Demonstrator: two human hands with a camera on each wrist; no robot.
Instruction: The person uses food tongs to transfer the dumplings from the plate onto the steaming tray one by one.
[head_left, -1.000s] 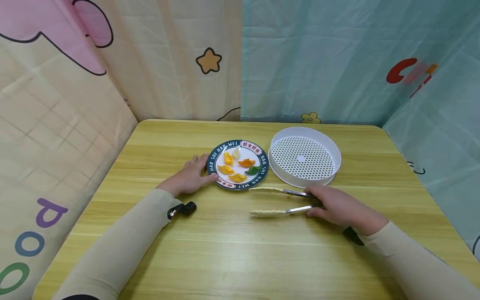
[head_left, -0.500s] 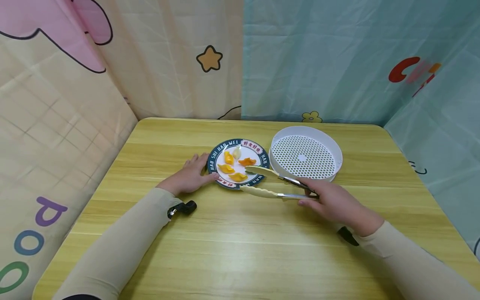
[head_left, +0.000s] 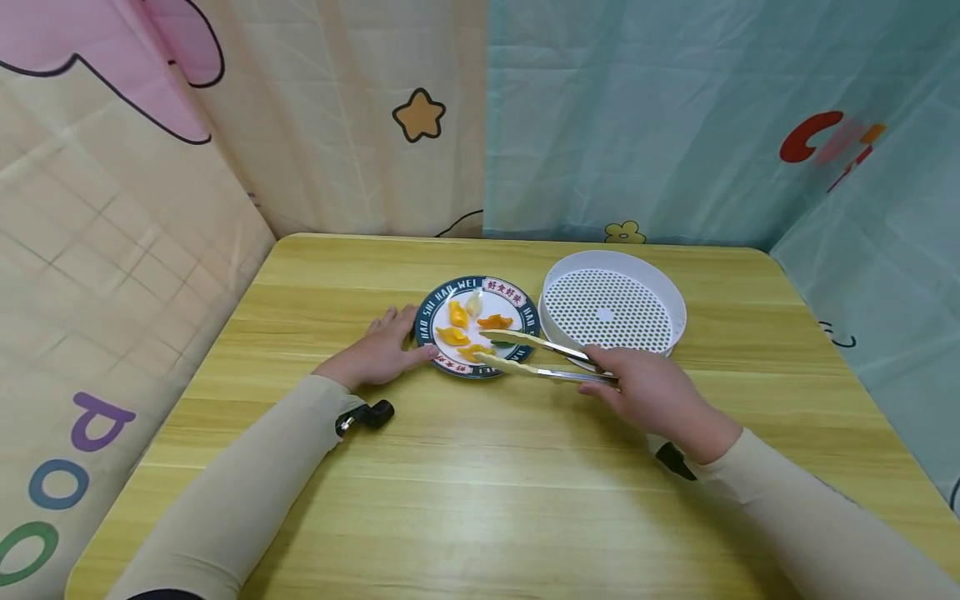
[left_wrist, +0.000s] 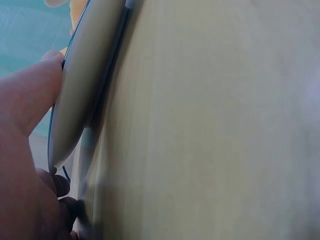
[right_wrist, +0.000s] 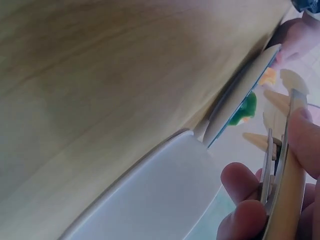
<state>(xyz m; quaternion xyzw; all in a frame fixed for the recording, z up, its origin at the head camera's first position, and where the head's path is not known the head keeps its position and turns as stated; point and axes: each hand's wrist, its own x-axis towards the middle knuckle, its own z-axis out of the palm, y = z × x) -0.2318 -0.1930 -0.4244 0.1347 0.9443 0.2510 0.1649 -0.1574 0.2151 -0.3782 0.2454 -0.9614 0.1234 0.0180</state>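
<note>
A round plate (head_left: 424,327) with a dark patterned rim carries several toy dumplings in yellow, orange, white and green. My left hand (head_left: 380,350) holds the plate's left side, thumb on the rim and fingers at its edge. My right hand (head_left: 652,392) grips tongs (head_left: 573,375), with metal arms and cream scalloped tips. The spread tips hover over the right part of the plate, one near the orange dumpling (head_left: 495,322), the other beside the front yellow dumpling (head_left: 473,352). The green dumpling (right_wrist: 244,109) is partly hidden by the tongs in the head view.
Right of the plate stands a white round steamer basket (head_left: 603,310) with a perforated base, close to the plate's rim. The wooden table (head_left: 450,500) stretches toward the front. Printed curtains (head_left: 630,125) enclose its back and sides.
My right hand has moved left and away from me, carrying the tongs from beside the plate to over it. The tips have come closer together. The left hand stays still.
</note>
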